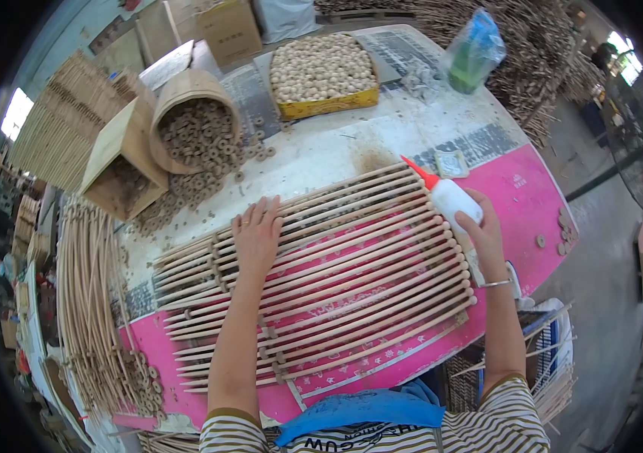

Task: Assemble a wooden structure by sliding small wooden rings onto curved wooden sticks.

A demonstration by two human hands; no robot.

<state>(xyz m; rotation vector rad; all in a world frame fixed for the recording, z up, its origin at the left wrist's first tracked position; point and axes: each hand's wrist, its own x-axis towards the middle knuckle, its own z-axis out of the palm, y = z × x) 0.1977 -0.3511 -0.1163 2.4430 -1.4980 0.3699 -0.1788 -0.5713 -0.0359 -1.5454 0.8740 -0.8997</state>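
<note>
Across the middle of the table lies a row of thin wooden sticks (351,275), side by side, with round knobs at their right ends and small wooden rings threaded near their left parts. My left hand (258,234) rests flat on the upper sticks, fingers stretched out. In my right hand (485,232) is a white glue bottle (453,202) with a red pointed nozzle, tilted so that the tip is by the far right end of the row. Whether glue is coming out is too small to see.
A wooden bucket (185,84) on its side spills wooden rings (208,143). Next to it lies an open wooden box (126,162). A yellow tray (329,108) of round wooden beads stands at the back. More sticks (83,294) are piled left; a plastic bag (476,53) stands back right.
</note>
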